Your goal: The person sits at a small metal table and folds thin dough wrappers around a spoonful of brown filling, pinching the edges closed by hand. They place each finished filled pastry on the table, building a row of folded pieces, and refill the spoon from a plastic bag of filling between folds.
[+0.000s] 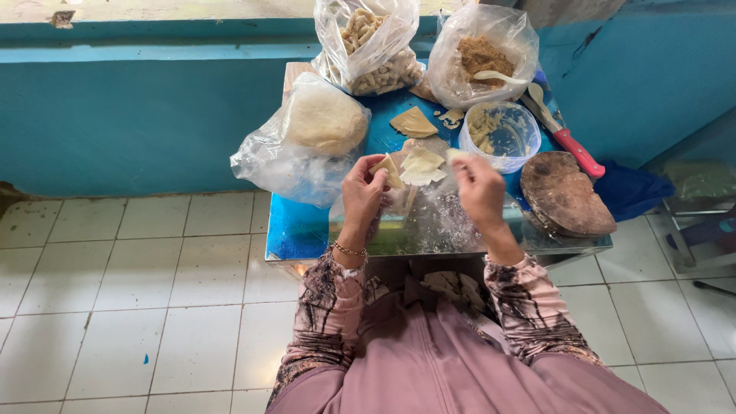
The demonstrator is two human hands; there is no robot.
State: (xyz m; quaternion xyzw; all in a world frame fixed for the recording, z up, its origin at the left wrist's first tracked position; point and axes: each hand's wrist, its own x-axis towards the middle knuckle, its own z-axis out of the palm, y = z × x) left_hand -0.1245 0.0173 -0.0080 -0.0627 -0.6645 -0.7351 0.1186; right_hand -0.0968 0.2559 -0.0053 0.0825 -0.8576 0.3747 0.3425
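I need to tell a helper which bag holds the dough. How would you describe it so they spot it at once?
Start at the small blue table against the blue wall. On its left edge, beside the person's left hand, sits a clear plastic bag of dough. It holds one smooth, pale lump, unlike the bag of finger-shaped pieces and the bag of brown crumbs behind it.

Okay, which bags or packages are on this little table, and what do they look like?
Clear plastic bag: back middle, knotted, full of pale rolled snacks.
Second clear bag: back right, open, brown crumbly filling.
Third clear bag: left, round pale dough lump.
No labels, signs or screens.
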